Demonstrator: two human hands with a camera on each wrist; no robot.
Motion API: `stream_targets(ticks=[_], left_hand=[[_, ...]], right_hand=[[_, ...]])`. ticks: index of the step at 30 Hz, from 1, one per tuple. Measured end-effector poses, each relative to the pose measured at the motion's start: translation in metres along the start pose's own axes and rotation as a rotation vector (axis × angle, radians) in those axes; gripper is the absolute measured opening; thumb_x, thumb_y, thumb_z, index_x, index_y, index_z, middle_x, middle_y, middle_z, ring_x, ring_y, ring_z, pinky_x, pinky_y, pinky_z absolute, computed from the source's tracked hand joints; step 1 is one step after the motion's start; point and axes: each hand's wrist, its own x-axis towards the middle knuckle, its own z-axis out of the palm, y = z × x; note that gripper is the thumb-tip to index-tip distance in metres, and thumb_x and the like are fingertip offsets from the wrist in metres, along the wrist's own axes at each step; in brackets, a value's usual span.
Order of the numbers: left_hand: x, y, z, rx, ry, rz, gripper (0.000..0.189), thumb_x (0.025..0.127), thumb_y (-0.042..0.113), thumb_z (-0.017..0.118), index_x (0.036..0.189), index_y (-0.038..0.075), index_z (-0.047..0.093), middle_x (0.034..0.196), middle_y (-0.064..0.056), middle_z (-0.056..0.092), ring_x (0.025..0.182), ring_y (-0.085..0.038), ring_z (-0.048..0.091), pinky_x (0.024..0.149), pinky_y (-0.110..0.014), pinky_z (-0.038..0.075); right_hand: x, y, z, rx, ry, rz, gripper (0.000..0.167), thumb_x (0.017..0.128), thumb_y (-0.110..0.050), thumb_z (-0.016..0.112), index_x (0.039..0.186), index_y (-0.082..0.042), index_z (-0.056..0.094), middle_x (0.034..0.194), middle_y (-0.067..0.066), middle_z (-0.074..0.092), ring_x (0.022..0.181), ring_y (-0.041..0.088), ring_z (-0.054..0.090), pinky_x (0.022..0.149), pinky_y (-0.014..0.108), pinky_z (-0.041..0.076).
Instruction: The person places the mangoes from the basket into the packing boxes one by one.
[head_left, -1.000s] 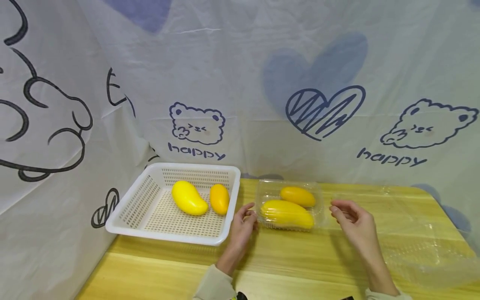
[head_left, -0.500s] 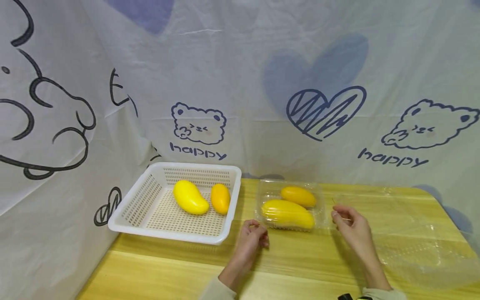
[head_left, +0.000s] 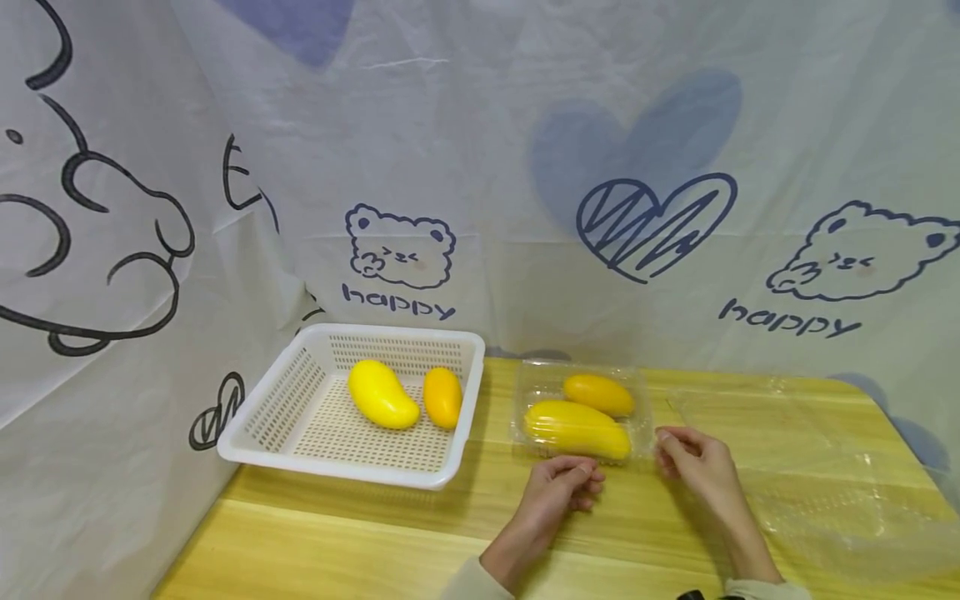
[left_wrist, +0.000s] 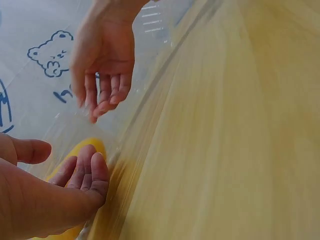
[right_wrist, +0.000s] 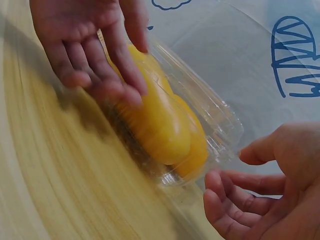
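A clear plastic box (head_left: 528, 387) stands on the table with two yellow mangoes inside. The larger mango (head_left: 576, 428) lies at the front and a smaller, more orange one (head_left: 598, 394) behind it. Just in front of the box is my left hand (head_left: 551, 493), fingers loosely bent and gripping nothing. My right hand (head_left: 701, 468) is beside the box's right front corner; in the right wrist view its thumb and fingers stand apart, and whether they touch the plastic I cannot tell. Both mangoes also show through the plastic in the right wrist view.
Left of the box stands a white perforated basket (head_left: 348, 473) holding a yellow mango (head_left: 382, 395) and an orange-yellow one (head_left: 442, 398). More clear plastic packaging (head_left: 862, 521) lies at the table's right. A printed cloth (head_left: 487, 167) hangs behind the wooden table (head_left: 337, 533).
My left hand has moved from the box's left side round to its front, rightward and nearer to me. My right hand has come slightly toward me along the right side. The mangoes stay put.
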Motion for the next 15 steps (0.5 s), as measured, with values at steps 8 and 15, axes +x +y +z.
stream_targets(ticks=[8,15], left_hand=[[0.015,-0.01,0.034,-0.102,0.017,-0.017,0.028,0.1,0.012,0.064,0.113,-0.013,0.07,0.105,-0.022,0.075,0.081,-0.014,0.071,0.064,-0.022,0.055],[0.026,-0.014,0.055,-0.146,0.076,-0.018,0.028,0.098,0.016,0.068,0.104,-0.011,0.074,0.1,-0.023,0.075,0.076,-0.013,0.071,0.058,-0.019,0.053]], right_hand=[[0.002,0.0,-0.001,0.062,-0.02,0.035,0.044,0.105,-0.015,0.059,0.132,0.019,0.055,0.09,0.01,0.074,0.077,0.014,0.072,0.069,0.029,0.06],[0.0,0.001,-0.004,0.122,-0.031,0.039,0.045,0.104,-0.012,0.061,0.134,0.021,0.052,0.092,0.01,0.074,0.077,0.012,0.071,0.07,0.029,0.061]])
